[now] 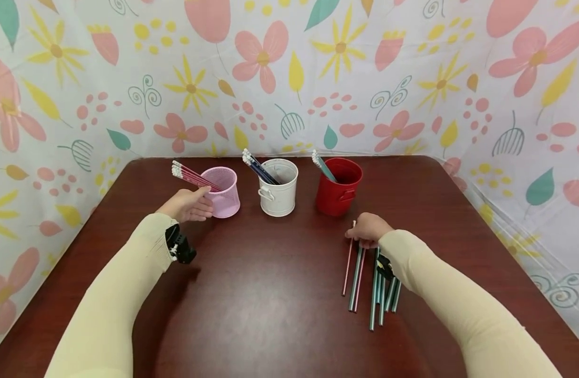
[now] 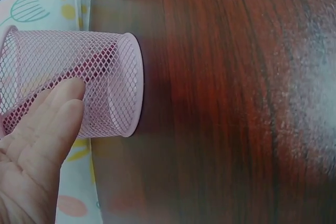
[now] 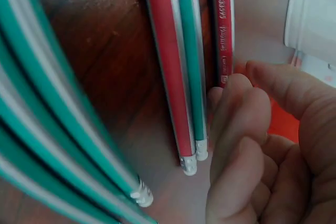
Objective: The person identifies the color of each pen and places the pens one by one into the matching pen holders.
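Note:
At the left, a pink mesh cup [image 1: 226, 199] holds several red pencils [image 1: 195, 177] leaning left. My left hand [image 1: 191, 205] rests against its side with fingers straight; in the left wrist view the fingertips lie along the mesh. On the right, my right hand [image 1: 369, 229] pinches a red pencil [image 3: 222, 24] near its eraser end, which the fingers hide in the right wrist view. The pencil's other end points toward me. Beside and below that hand lie another red pencil [image 3: 165, 56] and several green pencils [image 1: 374, 294], with white erasers facing away from me.
A white bucket [image 1: 277, 200] with dark blue pencils [image 1: 261, 170] stands at the back middle. Right of it is a red bucket [image 1: 334, 200] holding light green pencils [image 1: 323, 167]. All stand on a dark wooden table [image 1: 251, 294] before a flowered cloth [image 1: 289, 68].

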The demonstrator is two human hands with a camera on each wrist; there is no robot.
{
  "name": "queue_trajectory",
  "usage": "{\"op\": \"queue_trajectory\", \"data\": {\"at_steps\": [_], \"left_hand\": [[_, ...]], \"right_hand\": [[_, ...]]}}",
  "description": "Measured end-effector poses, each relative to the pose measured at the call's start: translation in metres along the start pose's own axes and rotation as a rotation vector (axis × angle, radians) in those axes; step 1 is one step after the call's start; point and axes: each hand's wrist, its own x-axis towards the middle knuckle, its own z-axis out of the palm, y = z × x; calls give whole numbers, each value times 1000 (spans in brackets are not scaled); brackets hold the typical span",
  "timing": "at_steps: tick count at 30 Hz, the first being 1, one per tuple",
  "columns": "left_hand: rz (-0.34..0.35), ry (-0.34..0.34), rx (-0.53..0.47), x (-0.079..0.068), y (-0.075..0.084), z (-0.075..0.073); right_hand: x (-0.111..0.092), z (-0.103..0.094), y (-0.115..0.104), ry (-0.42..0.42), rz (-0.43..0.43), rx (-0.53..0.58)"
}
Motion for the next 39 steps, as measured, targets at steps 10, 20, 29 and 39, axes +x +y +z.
{"op": "queue_trajectory", "data": {"at_steps": [10,20,29,39], "left_hand": [[4,53,-90,2,-7,1],[9,82,-97,1,-7,1],[14,77,-96,3,-7,3],[30,85,-63,4,-8,4]], "right_hand": [[4,4,-2,20,16,46],[-4,-16,-15,-8,-44,316],[-27,-59,-56,58,-315,393],[-50,-93,-145,355,-595,287]]}}
